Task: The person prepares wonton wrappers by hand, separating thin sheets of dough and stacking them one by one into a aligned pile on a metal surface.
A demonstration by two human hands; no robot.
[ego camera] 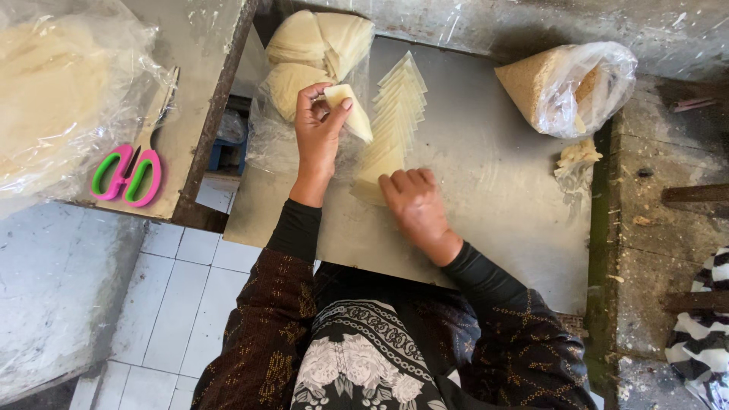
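Pinching one pale triangular wrapper (351,111) between thumb and curled fingers near the top centre of the frame, the left hand (317,127) lifts it off the surface, likely to separate it. The right hand (414,201) lies flat, fingers closed together, pressing the near end of the fanned wrapper row (395,121) on the metal table (501,197), seemingly to steady it.

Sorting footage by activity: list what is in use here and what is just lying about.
In use:
left hand holding a pale wrapper piece
right hand on the fanned row of wrappers

Lying about:
scissors
bag of crumbs
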